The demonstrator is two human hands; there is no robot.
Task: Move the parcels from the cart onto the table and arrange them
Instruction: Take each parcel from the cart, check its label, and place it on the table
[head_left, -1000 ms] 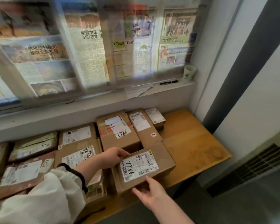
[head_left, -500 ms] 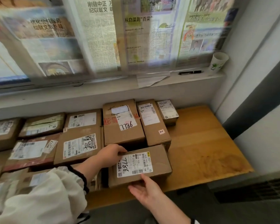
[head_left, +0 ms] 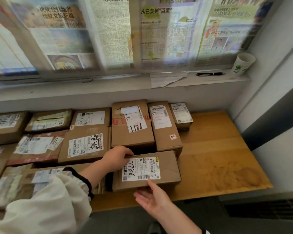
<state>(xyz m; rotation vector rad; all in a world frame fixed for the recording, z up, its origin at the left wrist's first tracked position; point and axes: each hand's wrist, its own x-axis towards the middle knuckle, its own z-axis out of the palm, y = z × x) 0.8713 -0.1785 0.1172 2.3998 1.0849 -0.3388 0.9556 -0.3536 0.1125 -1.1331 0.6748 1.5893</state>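
Resting flat near the front edge of the light wooden tabletop (head_left: 227, 157) is a low rectangular brown cardboard parcel (head_left: 167, 168). Its top carries a white shipping label (head_left: 140, 169) with barcodes, a small yellow corner mark, and the handwritten number 7786 in black marker. The cardboard looks smooth and undamaged, with a faint crease across the top.

The left hand (head_left: 116, 157), reaching out of a loose white sleeve with a dark cuff (head_left: 57, 200), curls over the parcel's far left corner, fingers pressed on the top edge beside the label. The right hand (head_left: 152, 198) is held palm up at the parcel's near side, fingers spread and loose, the fingertips touching the front edge just under the label; it does not clasp the box.

Directly behind this parcel stands a taller brown carton (head_left: 132, 130) whose label also bears a handwritten 7786, seen upside down. Beside it to the right lies a long narrow brown box (head_left: 166, 130) with a small pink sticker, then a small box (head_left: 181, 115) almost covered by its label. More labelled cardboard parcels fill the tabletop to the left, edge to edge.

On the white ledge (head_left: 108, 88) above lie a black pen (head_left: 210, 74) and a white paper cup (head_left: 243, 64), under newspaper sheets (head_left: 108, 31) covering the window.
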